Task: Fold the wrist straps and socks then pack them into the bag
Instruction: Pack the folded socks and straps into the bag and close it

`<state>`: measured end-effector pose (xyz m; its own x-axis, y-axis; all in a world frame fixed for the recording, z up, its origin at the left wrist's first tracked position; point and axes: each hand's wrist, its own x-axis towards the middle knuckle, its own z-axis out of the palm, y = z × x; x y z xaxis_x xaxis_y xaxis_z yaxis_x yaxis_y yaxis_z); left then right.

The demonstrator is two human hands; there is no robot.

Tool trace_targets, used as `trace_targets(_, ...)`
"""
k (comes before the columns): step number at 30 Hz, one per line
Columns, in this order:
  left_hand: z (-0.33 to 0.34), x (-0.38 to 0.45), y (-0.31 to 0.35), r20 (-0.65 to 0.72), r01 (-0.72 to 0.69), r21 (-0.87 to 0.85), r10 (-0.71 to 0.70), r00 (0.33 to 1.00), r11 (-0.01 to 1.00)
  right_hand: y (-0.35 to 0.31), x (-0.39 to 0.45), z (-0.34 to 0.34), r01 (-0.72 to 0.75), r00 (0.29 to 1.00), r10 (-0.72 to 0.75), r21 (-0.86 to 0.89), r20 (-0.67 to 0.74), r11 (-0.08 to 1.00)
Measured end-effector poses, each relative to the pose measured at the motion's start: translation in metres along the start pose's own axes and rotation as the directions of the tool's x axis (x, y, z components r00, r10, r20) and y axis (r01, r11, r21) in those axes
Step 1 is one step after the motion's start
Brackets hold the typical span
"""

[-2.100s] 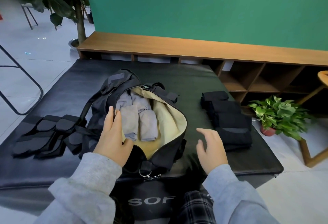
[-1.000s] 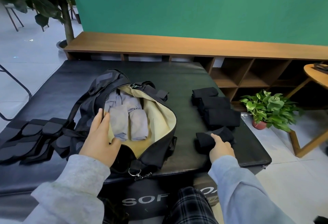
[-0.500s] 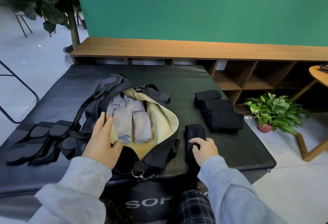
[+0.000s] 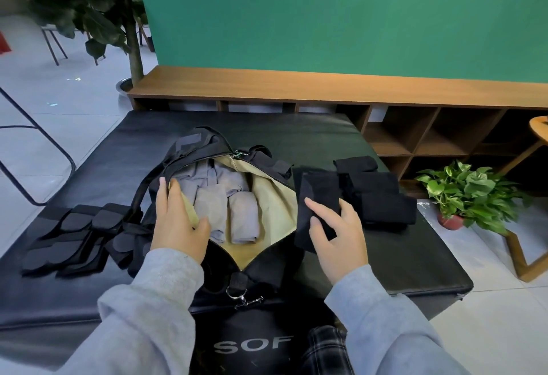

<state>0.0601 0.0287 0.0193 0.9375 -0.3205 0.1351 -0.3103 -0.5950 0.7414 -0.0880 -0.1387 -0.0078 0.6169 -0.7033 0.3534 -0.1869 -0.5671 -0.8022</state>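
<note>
The bag (image 4: 267, 226) is kept open on the black mat (image 4: 400, 259): its left rim is pressed back by the left hand (image 4: 175, 223), fingers straight along the edge and thumb tucked inside, so that the pale lining and the mouth are left clear for loading. Folded grey socks (image 4: 225, 208) are already laid side by side within. A folded black piece (image 4: 318, 205) is pinched by the right hand (image 4: 335, 235), thumb on top and fingers beneath, and is held just beside the bag's right rim, seemingly so it can be slid in next to the grey ones. Three more folded black pieces (image 4: 376, 196) are stacked close by on the right, within easy reach. The wrist straps (image 4: 74, 232) are spread flat to the left, apparently not yet packed.
</note>
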Motion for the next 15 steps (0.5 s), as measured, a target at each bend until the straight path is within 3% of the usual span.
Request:
trace_targets(3, 0.003, 0.001, 0.004, 0.020, 0.023, -0.015, -0.023, 1.000, 1.000, -0.017, 0.003, 0.013, 0.140, 0.990, -0.141, 0.054, 0.024, 0.989)
trace_targets(6, 0.001, 0.002, 0.002, 0.063, 0.002, -0.003, -0.002, 0.998, 1.000, -0.027, 0.008, 0.028, 0.171, 0.964, -0.188, 0.104, 0.188, 0.980)
trace_targets(11, -0.012, 0.000, -0.006, 0.101, -0.021, -0.014, 0.022, 0.995, 1.000, -0.040, 0.009, 0.059, 0.056, 0.862, -0.102, 0.108, 0.497, 0.993)
trace_targets(15, -0.022, 0.001, -0.009, 0.133, -0.040, 0.006, 0.038, 0.990, 0.999, -0.041, 0.011, 0.085, 0.020, 0.761, 0.015, -0.046, 0.649, 0.999)
